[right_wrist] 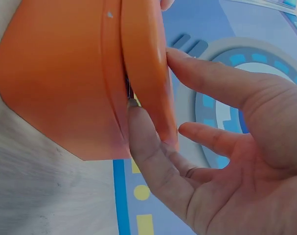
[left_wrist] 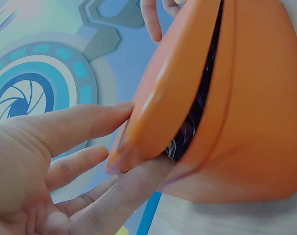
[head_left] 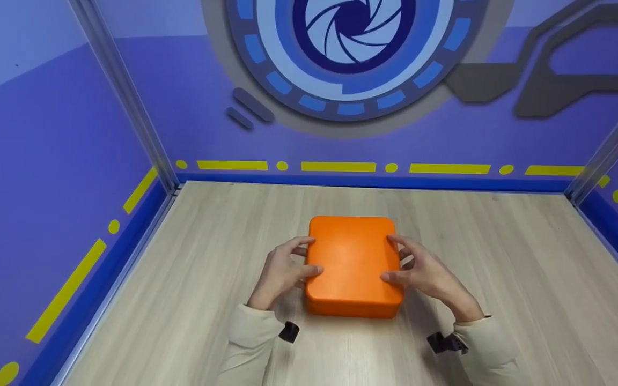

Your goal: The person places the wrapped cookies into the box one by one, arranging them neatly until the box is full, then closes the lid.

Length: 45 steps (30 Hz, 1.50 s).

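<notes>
Centre frame, left hand (head_left: pixel 282 271) and right hand (head_left: pixel 421 271) clamp curled fingers (left_wrist: pixel 138 181) on the orange box's (head_left: pixel 353 265) lid (left_wrist: pixel 172 83) edges, wrists low.

This looks like a purpose-built recording booth or demonstration cell, not a home or a kitchen. A pale wood-grain tabletop (head_left: pixel 502 279) is closed in on three sides by purple printed wall panels (head_left: pixel 46 161) joined at the far corners by slim grey metal posts (head_left: pixel 126 102). The back panel carries a large blue-and-white camera-shutter emblem (head_left: pixel 349 48), and a yellow dash-and-dot stripe (head_left: pixel 341 166) runs along the foot of the walls above a dark blue skirting band (head_left: pixel 373 181).
</notes>
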{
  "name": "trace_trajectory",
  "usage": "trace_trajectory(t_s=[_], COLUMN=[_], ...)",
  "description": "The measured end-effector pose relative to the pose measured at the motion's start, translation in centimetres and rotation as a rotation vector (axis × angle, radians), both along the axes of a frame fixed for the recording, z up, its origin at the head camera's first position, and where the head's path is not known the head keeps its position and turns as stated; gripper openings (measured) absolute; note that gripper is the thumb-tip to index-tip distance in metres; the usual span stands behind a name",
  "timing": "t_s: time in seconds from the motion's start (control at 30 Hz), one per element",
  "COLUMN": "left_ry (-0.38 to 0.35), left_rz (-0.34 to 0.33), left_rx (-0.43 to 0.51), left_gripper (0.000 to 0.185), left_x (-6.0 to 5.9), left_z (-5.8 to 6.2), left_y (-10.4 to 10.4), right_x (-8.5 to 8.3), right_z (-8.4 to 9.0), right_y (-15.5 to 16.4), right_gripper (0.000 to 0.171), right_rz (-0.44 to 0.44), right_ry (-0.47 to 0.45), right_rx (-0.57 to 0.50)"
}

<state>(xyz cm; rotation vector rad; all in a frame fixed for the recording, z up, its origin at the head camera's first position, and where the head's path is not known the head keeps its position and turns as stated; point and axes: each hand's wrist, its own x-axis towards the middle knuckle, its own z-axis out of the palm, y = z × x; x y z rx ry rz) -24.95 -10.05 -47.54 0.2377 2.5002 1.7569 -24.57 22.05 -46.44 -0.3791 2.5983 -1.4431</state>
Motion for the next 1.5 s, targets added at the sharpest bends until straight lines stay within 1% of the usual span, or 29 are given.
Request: trace_trajectory(t_s=[0.27,0.47,0.73,0.9,1.0,1.17,1.33,1.5], left_ry=[0.000,0.023,0.049,0.086,0.094,0.101,0.120,0.153], left_rz=[0.008,0.021,0.049,0.071,0.081,0.088,0.082,0.094], left_rx=[-0.017,-0.051,-0.119,-0.167,-0.193,-0.208,-0.237,-0.316], left_gripper=[0.062,0.061,0.060,0.058,0.057,0.057,0.057,0.054], left_x=[0.0,0.1,0.4,0.6,0.8,0.7,0.6,0.5], left_z=[0.1,0.1,0.2,0.2,0.1,0.0,-0.5,-0.7], left_y=[0.0,0.3,0.7,0.9,1.1,1.3,1.2,1.3], right_x=[0.1,0.0,0.0,0.0,0.0,0.0,-0.1,-0.2], right_z=[0.1,0.1,-0.3,-0.4,-0.4,-0.5,-0.7,-1.0], right_y=[-0.1,-0.2,-0.4,-0.6,-0.8,-1.0,-1.2,-1.4], right_gripper=[0.088,0.089,0.088,0.086,0.084,0.083,0.081,0.078], right_rz=[-0.002,-0.018,-0.023,-0.035,-0.035,-0.041,-0.052,-0.069], right_ry=[-0.020,-0.022,-0.025,-0.007,0.012,0.050,0.044,0.038], right_rx=[0.018,0.031,0.064,0.080,0.094,0.130,0.137,0.151])
